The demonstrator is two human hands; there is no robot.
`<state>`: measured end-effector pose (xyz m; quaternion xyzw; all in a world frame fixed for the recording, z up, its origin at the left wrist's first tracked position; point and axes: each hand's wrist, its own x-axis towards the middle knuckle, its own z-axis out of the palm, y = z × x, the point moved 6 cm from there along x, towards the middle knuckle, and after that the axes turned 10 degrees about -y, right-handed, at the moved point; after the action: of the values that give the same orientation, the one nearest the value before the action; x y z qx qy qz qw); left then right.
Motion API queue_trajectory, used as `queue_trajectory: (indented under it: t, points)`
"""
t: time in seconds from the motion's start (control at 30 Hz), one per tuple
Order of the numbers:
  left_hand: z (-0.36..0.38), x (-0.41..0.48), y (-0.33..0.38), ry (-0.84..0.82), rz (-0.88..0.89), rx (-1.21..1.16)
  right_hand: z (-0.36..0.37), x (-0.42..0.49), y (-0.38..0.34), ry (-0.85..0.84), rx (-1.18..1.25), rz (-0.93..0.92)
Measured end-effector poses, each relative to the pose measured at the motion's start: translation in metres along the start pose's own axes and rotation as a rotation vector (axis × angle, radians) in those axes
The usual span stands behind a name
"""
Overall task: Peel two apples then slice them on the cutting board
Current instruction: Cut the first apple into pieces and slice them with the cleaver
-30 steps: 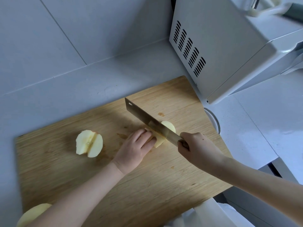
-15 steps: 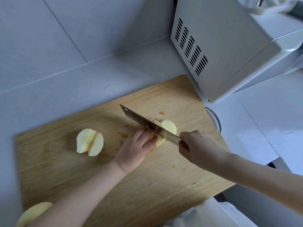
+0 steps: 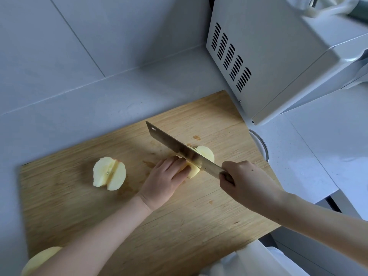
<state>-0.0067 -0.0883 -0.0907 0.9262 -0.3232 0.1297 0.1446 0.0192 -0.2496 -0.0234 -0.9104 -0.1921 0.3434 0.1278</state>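
- We are looking down at a wooden cutting board (image 3: 179, 232) lying on a pale grey counter (image 3: 79, 116), with a white microwave (image 3: 278, 62) standing off the board toward 2 o'clock.
- We are pressing our left hand (image 3: 163, 182) down on a peeled apple half (image 3: 196, 162) near the middle of the board, fingers curled over its near side and touching the flat of the blade.
- We are wrapping our right hand (image 3: 245, 182) around the handle of a cleaver (image 3: 179, 150), fingers closed tight on it; the handle itself is hidden inside the fist.
- The blade is running from the fist out toward 10 o'clock, its edge sitting in the apple half, with a thin pale slice standing free on the blade's far side, toward 2 o'clock.
- The flesh is showing creamy yellow, with no skin in sight.
- A second peeled piece (image 3: 109, 173) is lying well apart toward 9 o'clock from the left hand, cut into two wedges that are touching along a dark seam with the core showing.
- Another peeled apple (image 3: 39, 259) is peeking out at the board's 7 o'clock corner, partly hidden by our left forearm.
- Small wet juice stains are marking the wood around the cutting spot.
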Motion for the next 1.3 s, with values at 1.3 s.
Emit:
queue_trajectory:
  t: [1.3]
  points:
    - [0.000, -0.007, 0.000, 0.105, 0.054, 0.046, -0.007, 0.001, -0.008, -0.049, -0.069, 0.023]
